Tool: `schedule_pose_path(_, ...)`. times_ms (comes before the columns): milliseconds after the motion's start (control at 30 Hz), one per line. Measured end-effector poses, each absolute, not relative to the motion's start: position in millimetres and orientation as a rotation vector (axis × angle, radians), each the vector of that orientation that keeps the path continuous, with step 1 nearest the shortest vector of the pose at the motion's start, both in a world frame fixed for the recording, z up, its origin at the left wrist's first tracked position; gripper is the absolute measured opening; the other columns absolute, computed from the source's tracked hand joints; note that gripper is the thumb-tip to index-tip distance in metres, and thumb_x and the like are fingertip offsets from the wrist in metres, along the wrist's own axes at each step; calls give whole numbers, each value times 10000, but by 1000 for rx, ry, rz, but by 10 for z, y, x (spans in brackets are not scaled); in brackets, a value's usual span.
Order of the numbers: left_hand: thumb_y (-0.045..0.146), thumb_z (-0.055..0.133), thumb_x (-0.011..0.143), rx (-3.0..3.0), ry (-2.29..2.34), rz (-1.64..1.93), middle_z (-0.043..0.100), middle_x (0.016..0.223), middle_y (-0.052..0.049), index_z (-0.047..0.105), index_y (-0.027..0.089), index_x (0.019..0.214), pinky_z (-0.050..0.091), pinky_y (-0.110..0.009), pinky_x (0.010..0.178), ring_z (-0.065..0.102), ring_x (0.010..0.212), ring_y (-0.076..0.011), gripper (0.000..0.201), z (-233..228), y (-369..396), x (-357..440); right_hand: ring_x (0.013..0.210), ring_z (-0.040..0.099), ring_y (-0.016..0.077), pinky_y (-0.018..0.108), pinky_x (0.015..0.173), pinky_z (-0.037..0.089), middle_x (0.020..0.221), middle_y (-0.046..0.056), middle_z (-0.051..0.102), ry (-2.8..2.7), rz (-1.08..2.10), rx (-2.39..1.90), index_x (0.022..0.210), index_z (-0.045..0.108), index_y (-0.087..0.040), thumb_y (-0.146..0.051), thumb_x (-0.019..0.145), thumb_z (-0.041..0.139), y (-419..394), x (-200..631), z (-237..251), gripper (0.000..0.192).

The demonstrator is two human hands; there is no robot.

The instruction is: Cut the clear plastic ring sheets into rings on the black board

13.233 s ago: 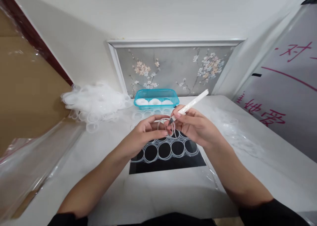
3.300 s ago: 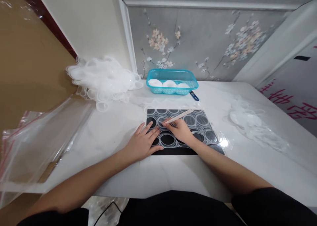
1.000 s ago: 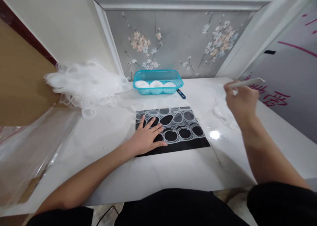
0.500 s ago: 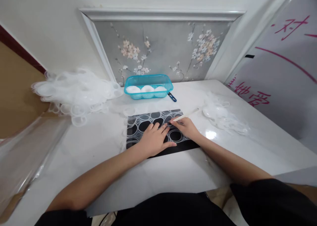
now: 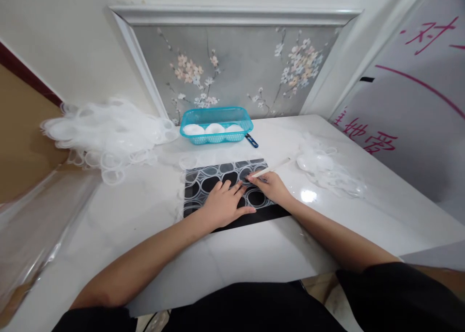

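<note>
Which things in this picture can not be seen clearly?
- Tip of the white knife: head view, too small; right hand covers its grip.
- Plastic ring sheet: left hand covers part.
- Small blue tool beside the teal basket: too small to identify.

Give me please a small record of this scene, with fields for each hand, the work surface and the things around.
left hand: left hand pressed flat, fingers spread, on the clear ring sheet
right hand: right hand grips a white knife, tip down on the sheet
work surface: black mat under the sheet, on a white table
behind: blue basket holding white round pieces
left side: big pile of clear plastic
right side: smaller heap of scraps
</note>
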State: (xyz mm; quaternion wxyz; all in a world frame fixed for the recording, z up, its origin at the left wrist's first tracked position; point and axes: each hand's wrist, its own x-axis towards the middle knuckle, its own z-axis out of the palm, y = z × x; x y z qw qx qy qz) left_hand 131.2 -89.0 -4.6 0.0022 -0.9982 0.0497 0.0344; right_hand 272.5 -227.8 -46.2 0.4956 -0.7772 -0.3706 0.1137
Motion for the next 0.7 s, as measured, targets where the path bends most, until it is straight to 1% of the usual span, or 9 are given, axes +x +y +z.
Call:
schedule_pose_path(200, 712, 245, 892, -3144, 173, 88, 399, 1462, -58, 443, 179, 1398, 315, -428, 950, 412, 1174, -306, 761, -78, -878, 1300, 953, 668, 222, 330, 859, 503, 982, 44, 722, -949, 235, -1928, 906, 709, -195, -381, 865, 562, -2301, 2682, -528, 241)
schedule_pose_path(267, 709, 247, 894, -3138, 182, 90, 400, 1462, -50, 449, 173, 1394, 320, -422, 939, 422, 1152, -305, 760, -67, -877, 1301, 1025, 643, 220, 321, 874, 494, 1007, 42, 716, -1069, 161, -1999, 938, 704, -213, -346, 898, 519, -2300, 2647, -508, 232)
schedule_pose_path(333, 720, 232, 889, -3140, 210, 79, 415, 1452, -47, 461, 166, 1384, 325, -421, 926, 437, 1118, -305, 778, -43, -866, 1307, 1151, 573, 227, 304, 862, 489, 1025, 56, 708, -1291, 79, -2097, 994, 695, -234, -274, 908, 490, -2291, 2671, -420, 226)
schedule_pose_path(400, 740, 205, 878, -3156, 223, 78, 430, 1441, -47, 480, 171, 1371, 328, -421, 916, 446, 1094, -305, 802, -11, -843, 1313, 1184, 539, 235, 300, 830, 491, 1056, 81, 694, -1377, -55, -2198, 1042, 682, -242, -216, 897, 475, -2286, 2797, -269, 254)
schedule_pose_path(433, 746, 194, 875, -3168, 224, 97, 431, 1440, -46, 485, 178, 1369, 330, -419, 912, 448, 1089, -305, 807, 6, -829, 1316, 1149, 556, 240, 310, 822, 490, 1072, 93, 685, -1298, -167, -2245, 1051, 678, -235, -208, 898, 461, -2293, 2892, -184, 267)
schedule_pose_path(533, 744, 193, 877, -3208, 237, 162, 419, 1449, -38, 474, 195, 1380, 338, -407, 900, 449, 1088, -296, 796, 52, -793, 1330, 1021, 603, 248, 373, 874, 463, 1053, 100, 683, -750, -606, -2222, 1024, 673, -192, -246, 943, 350, -2380, 3180, -12, 337)
schedule_pose_path(567, 738, 199, 881, -3214, 251, 158, 437, 1437, -40, 489, 196, 1367, 341, -401, 896, 451, 1081, -290, 783, 63, -792, 1340, 1019, 604, 253, 381, 884, 457, 1048, 97, 684, -699, -638, -2189, 1017, 671, -182, -269, 943, 357, -2428, 3232, -7, 334)
schedule_pose_path(633, 715, 215, 895, -3208, 265, 83, 535, 1345, -52, 581, 188, 1270, 344, -386, 892, 463, 1055, -275, 743, 75, -817, 1378, 1004, 616, 251, 367, 875, 461, 1037, 77, 693, -797, -508, -2152, 969, 680, -187, -319, 928, 406, -2529, 3233, -88, 307)
schedule_pose_path(700, 687, 235, 909, -3178, 267, -40, 611, 1224, -67, 646, 170, 1155, 344, -373, 893, 473, 1032, -263, 705, 67, -877, 1439, 938, 646, 236, 340, 836, 476, 997, 53, 708, -910, -252, -2136, 922, 691, -206, -362, 914, 449, -2607, 3128, -241, 288)
